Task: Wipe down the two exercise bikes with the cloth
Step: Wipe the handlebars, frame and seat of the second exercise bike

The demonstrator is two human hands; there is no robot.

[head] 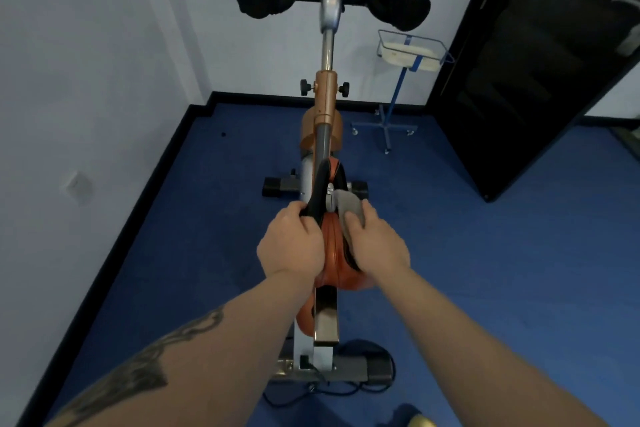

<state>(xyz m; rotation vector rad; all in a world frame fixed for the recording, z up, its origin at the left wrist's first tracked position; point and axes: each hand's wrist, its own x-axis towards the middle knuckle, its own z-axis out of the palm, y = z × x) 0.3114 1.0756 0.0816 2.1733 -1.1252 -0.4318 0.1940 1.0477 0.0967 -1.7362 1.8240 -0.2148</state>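
Nearest, at six o'clock, a black cable [346,388] loops on the floor by the bike's [325,135] rear foot; a step back could snag it. At centre, the left hand [291,243] curls round the saddle's [334,253] black edge, steadying it. The right hand [375,243] presses the grey cloth [348,203] against the saddle's one o'clock side, fingers bent over it. If the saddle swivels, the cloth may slip off. At twelve o'clock, the handlebars [259,2] await wiping.

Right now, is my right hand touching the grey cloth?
Touching. The head view shows the right hand with fingers curled over the cloth, pressing it against the bike saddle.
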